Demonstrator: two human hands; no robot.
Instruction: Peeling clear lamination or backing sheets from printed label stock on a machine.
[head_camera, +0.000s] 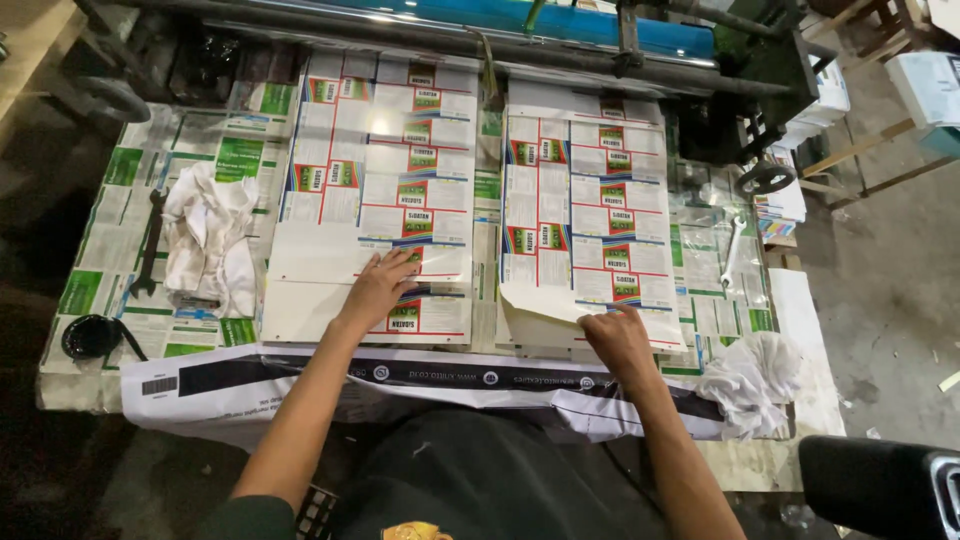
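Table (100, 250) fills the frame; two printed-sheet stacks at centre. Left hand (378, 285), fingers flat, presses left stack (370, 200); right hand (620, 340) pinches a lifted corner of right stack (590, 210). Uneven pulling might crease or shift sheets.

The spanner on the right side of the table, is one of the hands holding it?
No, the silver spanner lies alone, while the right hand and the left hand press on printed sheets.

White sheets (385, 190) are printed with red, green and blue label blocks. The table (110, 235) is covered in green-and-white prints. White rags (210, 240) and a black wrench (150, 245) are seen. A blue roller (560, 18) is seen above.
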